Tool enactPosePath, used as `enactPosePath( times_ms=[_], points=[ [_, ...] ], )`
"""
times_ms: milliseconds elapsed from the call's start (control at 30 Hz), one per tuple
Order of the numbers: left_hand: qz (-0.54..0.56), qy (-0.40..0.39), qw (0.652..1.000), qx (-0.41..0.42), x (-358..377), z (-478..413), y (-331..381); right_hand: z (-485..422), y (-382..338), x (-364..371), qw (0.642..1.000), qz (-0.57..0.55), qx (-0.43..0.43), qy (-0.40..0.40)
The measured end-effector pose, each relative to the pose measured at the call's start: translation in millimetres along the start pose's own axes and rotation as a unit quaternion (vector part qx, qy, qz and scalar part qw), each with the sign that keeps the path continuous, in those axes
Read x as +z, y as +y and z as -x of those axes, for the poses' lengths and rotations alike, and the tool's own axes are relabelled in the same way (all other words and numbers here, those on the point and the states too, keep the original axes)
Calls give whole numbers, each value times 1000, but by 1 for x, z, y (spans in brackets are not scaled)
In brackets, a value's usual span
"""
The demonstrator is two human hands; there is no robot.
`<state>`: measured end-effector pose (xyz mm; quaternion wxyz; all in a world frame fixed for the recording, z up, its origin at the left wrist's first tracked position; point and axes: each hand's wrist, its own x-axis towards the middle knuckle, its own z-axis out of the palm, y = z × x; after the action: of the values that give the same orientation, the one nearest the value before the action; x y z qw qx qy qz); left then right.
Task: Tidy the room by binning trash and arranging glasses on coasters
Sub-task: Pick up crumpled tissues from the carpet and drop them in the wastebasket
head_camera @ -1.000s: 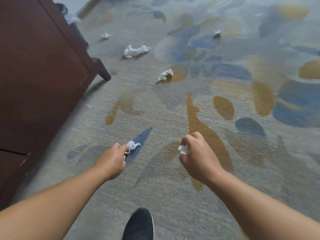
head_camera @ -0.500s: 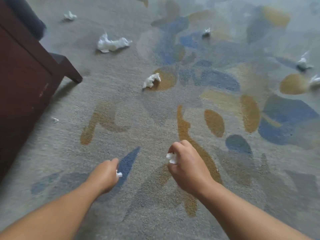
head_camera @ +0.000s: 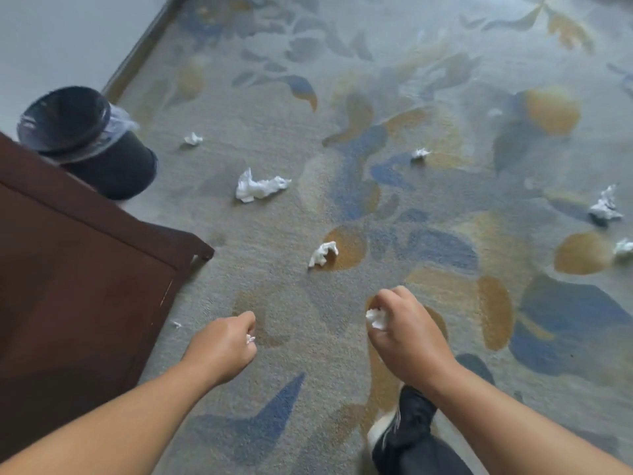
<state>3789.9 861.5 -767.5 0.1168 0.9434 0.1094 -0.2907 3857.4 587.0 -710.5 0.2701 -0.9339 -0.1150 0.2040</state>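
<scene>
My left hand [head_camera: 224, 347] is closed around a small white tissue wad, a scrap of which [head_camera: 250, 339] sticks out by the thumb. My right hand [head_camera: 407, 334] is closed on another crumpled tissue [head_camera: 376, 318]. Both hands hover over the patterned carpet. Several more crumpled tissues lie ahead on the floor: one close in front [head_camera: 322, 253], a large one [head_camera: 259, 188], a small one [head_camera: 193, 139] near the bin, one far off [head_camera: 420, 153] and two at the right [head_camera: 604, 205] [head_camera: 622, 247]. A black bin [head_camera: 113, 162] with a clear liner stands at the far left.
A dark wooden cabinet [head_camera: 78, 282] fills the left side, its foot [head_camera: 202, 250] jutting onto the carpet. A pale wall and baseboard [head_camera: 144, 46] run along the far left. A tiny paper scrap [head_camera: 177, 324] lies by the cabinet. My dark shoe [head_camera: 407, 426] is below my right wrist.
The view has moved forward and tilted up, bringing the bin and wall into sight. Both hands stay closed on their tissues. A foot has stepped in under the right arm.
</scene>
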Motion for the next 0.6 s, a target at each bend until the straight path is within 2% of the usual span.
enactPosePath(
  times_ms=[267, 433, 600],
  points=[
    [27, -34, 997, -66, -52, -88, 62, -101, 27, -52, 998, -20, -6, -56],
    [58, -23, 998, -26, -59, -151, 93, -163, 48, -57, 998, -5, -3, -67],
    [30, -42, 998, 40, -10, -238, 106, -232, 76, -17, 997, 11, 12, -76]
  ],
)
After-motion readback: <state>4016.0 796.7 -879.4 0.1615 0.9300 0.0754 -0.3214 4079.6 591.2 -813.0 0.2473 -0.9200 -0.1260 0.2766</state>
